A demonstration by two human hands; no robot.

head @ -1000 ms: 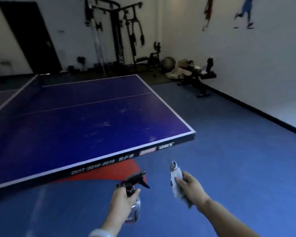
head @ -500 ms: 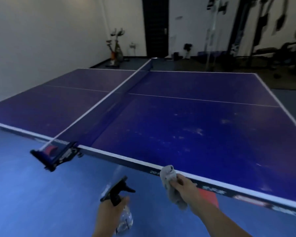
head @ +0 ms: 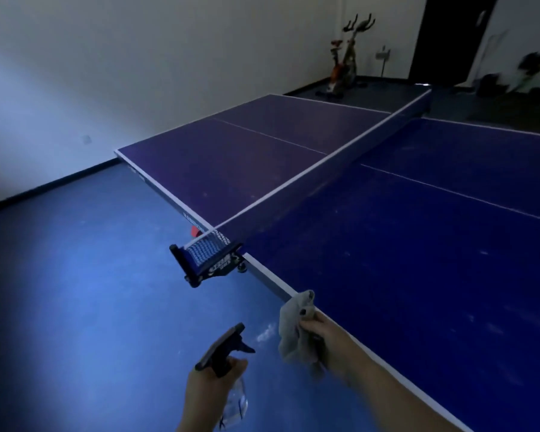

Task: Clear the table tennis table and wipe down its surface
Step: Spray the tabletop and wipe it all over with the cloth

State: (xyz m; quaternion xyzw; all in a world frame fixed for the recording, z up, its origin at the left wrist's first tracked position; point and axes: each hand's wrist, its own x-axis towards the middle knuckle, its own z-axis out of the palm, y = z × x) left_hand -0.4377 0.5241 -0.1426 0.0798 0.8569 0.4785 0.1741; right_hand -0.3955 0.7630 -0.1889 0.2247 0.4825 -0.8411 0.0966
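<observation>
Desk position: our table tennis desk [head: 402, 244] lies ahead and to our right, its near white edge running from the net clamp [head: 206, 263] down toward the lower right, so its long axis slants away across our front.
Left hand: our left hand [head: 209, 391] is curled around the neck of a clear spray bottle [head: 231, 397], the black trigger head pointing up and to the right; it hangs over the blue floor [head: 75, 307], apart from the desk edge.
Right hand: our right hand [head: 320, 336] pinches a bunched grey cloth [head: 293, 328], fingers closed on it; the cloth top sits just at the white edge line, though we cannot tell whether it touches.
Nearer hand: the right, with the cloth, is plainly closer to the surface than the left.
Surface state: pale smudges and specks show on the near half right of the net [head: 325, 157]; we see no loose objects on top.
Stage, as we judge: clearing looks finished, wiping not yet begun.
Next move, as we judge: swing the nozzle rightward over the near half, then carry the cloth along the edge.
Background: an exercise bike [head: 345, 70] stands by the far wall.
</observation>
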